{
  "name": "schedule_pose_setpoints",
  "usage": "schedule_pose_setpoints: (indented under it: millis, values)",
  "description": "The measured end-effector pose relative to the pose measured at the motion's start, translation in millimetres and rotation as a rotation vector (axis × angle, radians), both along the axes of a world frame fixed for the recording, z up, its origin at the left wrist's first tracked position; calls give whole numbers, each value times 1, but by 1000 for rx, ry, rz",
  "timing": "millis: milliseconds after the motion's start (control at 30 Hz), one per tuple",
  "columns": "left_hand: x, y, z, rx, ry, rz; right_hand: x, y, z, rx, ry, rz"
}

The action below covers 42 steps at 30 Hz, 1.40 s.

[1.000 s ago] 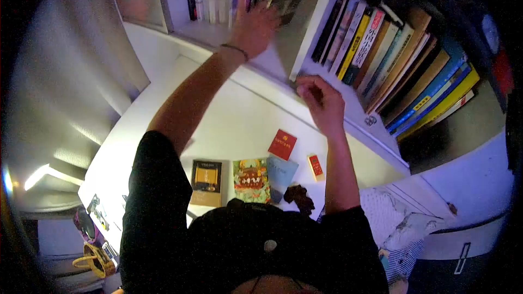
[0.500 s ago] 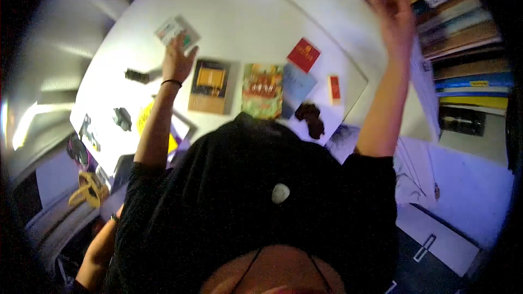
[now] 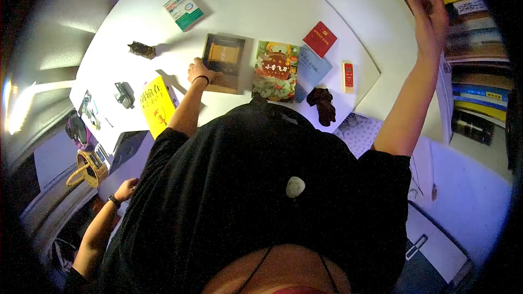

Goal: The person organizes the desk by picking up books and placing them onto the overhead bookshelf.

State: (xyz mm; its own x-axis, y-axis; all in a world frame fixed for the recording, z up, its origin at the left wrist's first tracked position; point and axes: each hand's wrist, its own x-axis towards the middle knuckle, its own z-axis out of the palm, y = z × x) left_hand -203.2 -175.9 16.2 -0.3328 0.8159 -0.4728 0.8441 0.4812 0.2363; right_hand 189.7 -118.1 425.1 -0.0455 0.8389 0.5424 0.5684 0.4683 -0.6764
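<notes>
Left hand (image 3: pixel 199 71): shifted from over the white-and-green box (image 3: pixel 184 11) to the left edge of the dark-and-tan book (image 3: pixel 224 57); fingers bent there, whether clamped on it I cannot tell.
Dark-and-tan book: flat on the white table (image 3: pixel 248 0), just left of the illustrated book (image 3: pixel 274 73).
Right hand (image 3: pixel 429 16): raised beside the shelved books (image 3: pixel 475 38), fingers loosely curved, thumb apart.
Yellow book (image 3: pixel 158 110): on the table, below and left of the left hand.
Lower left: another person's hand (image 3: pixel 126 189), beside the black shirt (image 3: pixel 261 185).
</notes>
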Motion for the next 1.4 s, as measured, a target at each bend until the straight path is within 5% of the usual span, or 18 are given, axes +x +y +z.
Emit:
schedule_pose_setpoints:
  millis: [67,200,300,333,400,500,767,833,900,1000,1067,1167,1233,1300,1400]
  values:
    - [-8,2,-1,113,-389,130,-3,-2,1,-13,34,1]
    - [-26,-1,-8,329,-747,228,5,5,-6,-5,92,-20]
    - [-19,-15,85,565,-1169,298,26,13,-15,18,-68,-56]
    - [-22,-12,84,678,-1273,536,10,3,-6,-23,1,-77]
    - [-11,-1,170,858,-1583,315,16,13,-13,14,7,-148]
    - [24,27,280,1117,-1688,70,11,7,-9,-45,-18,-191]
    - [139,131,398,1252,-1207,-502,4,-3,-1,-10,-107,-207]
    - [165,145,419,1420,-999,-459,1,-8,5,-46,-127,-259]
    - [189,175,413,1339,-1266,-498,5,-3,-2,75,-110,-206]
    - [220,200,424,1280,-823,-600,1,-9,7,7,-108,-229]
    - [252,218,422,1349,-1220,-526,9,1,-6,-40,-136,-283]
    - [267,209,439,1461,-1274,-498,0,-8,11,-120,-111,-274]
    - [257,182,456,1345,-1052,-414,-2,-11,13,-111,-83,-253]
    - [257,209,435,1469,-1186,-531,0,-10,12,-44,-89,-214]
    - [247,205,437,1513,-821,-434,-2,-12,16,-47,-146,-225]
